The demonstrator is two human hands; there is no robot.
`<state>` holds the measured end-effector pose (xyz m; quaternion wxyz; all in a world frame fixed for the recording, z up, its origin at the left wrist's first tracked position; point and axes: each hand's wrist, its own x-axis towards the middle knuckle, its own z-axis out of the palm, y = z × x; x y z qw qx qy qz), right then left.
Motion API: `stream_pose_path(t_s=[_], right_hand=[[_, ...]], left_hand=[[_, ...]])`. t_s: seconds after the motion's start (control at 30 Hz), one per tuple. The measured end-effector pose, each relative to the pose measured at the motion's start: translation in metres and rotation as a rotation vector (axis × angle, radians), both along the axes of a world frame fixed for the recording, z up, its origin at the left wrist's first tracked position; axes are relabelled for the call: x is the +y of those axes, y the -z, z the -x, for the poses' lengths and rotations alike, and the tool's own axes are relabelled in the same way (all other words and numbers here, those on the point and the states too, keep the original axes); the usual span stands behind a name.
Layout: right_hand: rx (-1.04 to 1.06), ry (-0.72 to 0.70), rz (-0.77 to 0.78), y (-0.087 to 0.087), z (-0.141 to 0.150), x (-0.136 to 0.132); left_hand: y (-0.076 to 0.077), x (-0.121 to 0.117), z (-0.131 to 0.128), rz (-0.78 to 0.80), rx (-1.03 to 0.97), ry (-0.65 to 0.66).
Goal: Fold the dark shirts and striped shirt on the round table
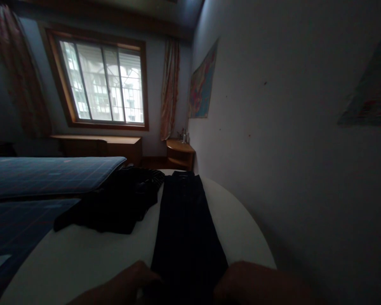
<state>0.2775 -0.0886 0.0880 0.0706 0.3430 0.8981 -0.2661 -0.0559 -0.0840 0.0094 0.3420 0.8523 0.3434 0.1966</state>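
— Where does the dark garment lie from the person's hands?

— Straight ahead of them. It is laid flat on the white bed surface, a long narrow strip, probably folded trousers, though the room is too dim to be sure. Its near end sits at the bottom edge of the view, between the two hands.

— And its long axis?

— It runs away from the person, from the hands toward the far edge of the bed, roughly in line with the wall on the right. The near end looks wider, the far end narrower.

— Which hand is closer to it?

— Both are about equally near. The left hand rests at the strip's left edge, the right hand at its right edge, each touching or just beside the cloth.

— How are the hands set?

— They seem to lie loosely curled, knuckles up, but the fingers are cut off by the frame and lost in shadow, so whether they pinch the cloth or only press on it cannot be told.

— Anything else close by?

— A heap of black clothes lies to the left of the strip, near it, and a blue checked quilt beyond that.
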Motion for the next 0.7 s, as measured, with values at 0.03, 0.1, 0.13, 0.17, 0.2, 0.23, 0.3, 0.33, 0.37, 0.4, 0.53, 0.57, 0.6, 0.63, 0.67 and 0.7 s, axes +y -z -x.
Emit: stream_pose_path(t_s=[0.03,0.1,0.13,0.17,0.2,0.23,0.3,0.33,0.37,0.4,0.53,0.57,0.6,0.63,0.67,0.7], right_hand=[[0.015,0.005,-0.012,-0.016,0.002,0.004],[0.042,0.045,-0.033,-0.042,0.004,0.017],[0.047,0.054,-0.024,-0.05,0.005,0.024],[0.049,0.07,-0.02,-0.056,0.006,0.033],[0.059,0.082,-0.015,-0.06,0.007,0.043],[0.069,0.091,-0.021,-0.061,0.007,0.054],[0.097,0.109,-0.065,-0.059,0.008,0.078],[0.107,0.122,-0.093,-0.057,0.009,0.09],[0.119,0.133,-0.123,-0.054,0.01,0.101],[0.129,0.145,-0.159,-0.05,0.01,0.112],[0.132,0.196,-0.244,-0.03,0.015,0.151],[0.131,0.206,-0.258,-0.023,0.017,0.158],[0.126,0.217,-0.271,-0.016,0.018,0.165],[0.116,0.228,-0.283,-0.007,0.019,0.171],[0.106,0.239,-0.294,0.001,0.02,0.177],[0.094,0.249,-0.305,0.01,0.02,0.182]], left_hand=[[0.002,0.005,0.0,0.009,-0.01,-0.069],[0.0,0.018,-0.004,0.04,-0.05,-0.194],[-0.004,0.025,-0.008,0.065,-0.085,-0.234],[-0.008,0.032,-0.012,0.089,-0.133,-0.258],[-0.013,0.04,-0.016,0.114,-0.188,-0.27],[-0.018,0.048,-0.021,0.135,-0.247,-0.285],[-0.024,0.066,-0.028,0.161,-0.372,-0.338],[-0.026,0.076,-0.032,0.174,-0.429,-0.373],[-0.026,0.086,-0.034,0.187,-0.479,-0.403],[-0.025,0.097,-0.037,0.198,-0.517,-0.428],[-0.009,0.135,-0.044,0.223,-0.576,-0.519],[-0.004,0.143,-0.045,0.231,-0.58,-0.54],[0.003,0.149,-0.046,0.239,-0.587,-0.558],[0.009,0.154,-0.046,0.244,-0.595,-0.571],[0.016,0.158,-0.047,0.247,-0.604,-0.58],[0.022,0.161,-0.047,0.248,-0.611,-0.587]])
